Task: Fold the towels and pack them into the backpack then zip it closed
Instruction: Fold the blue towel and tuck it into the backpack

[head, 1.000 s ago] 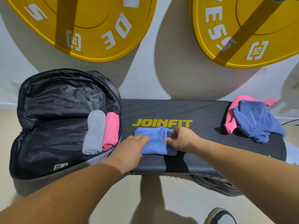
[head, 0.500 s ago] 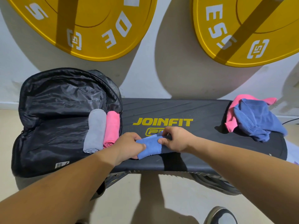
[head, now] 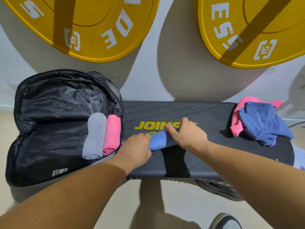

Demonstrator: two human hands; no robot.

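Two hands on one towel right now. The left hand (head: 137, 147) curls its fingers around the left end of a blue rolled-up cloth towel (head: 158, 142). The right hand (head: 187, 135) lies over the other end with its fingers bent down across the top of the roll, so both are gripping it, not spread flat. The roll lies between the two hands on a black textured plastic step platform (head: 214, 116), and the right hand partly covers the platform's yellow JOINFIT lettering.

Just left of the left hand, a black nylon backpack (head: 49, 129) lies unzipped and flopped wide open, its right edge up against the platform. Inside, on the side nearest the left hand, two rolls lie side by side and touching: a pink rolled cloth towel (head: 112, 133) closest to the hand and a grey rolled cloth towel (head: 94, 138) just past it.

Well off to the right of the right hand, at the platform's end, a loose crumpled blue cloth towel (head: 262, 123) sits heaped on a loose crumpled pink cloth towel (head: 236, 121) — neither is folded.

Beyond the left hand a big round yellow weight plate (head: 92, 22) rests against the white wall, with a second yellow weight plate (head: 257, 22) beyond the right hand. Below the right forearm, a dark shoe (head: 226, 221) pokes in at the bottom edge.
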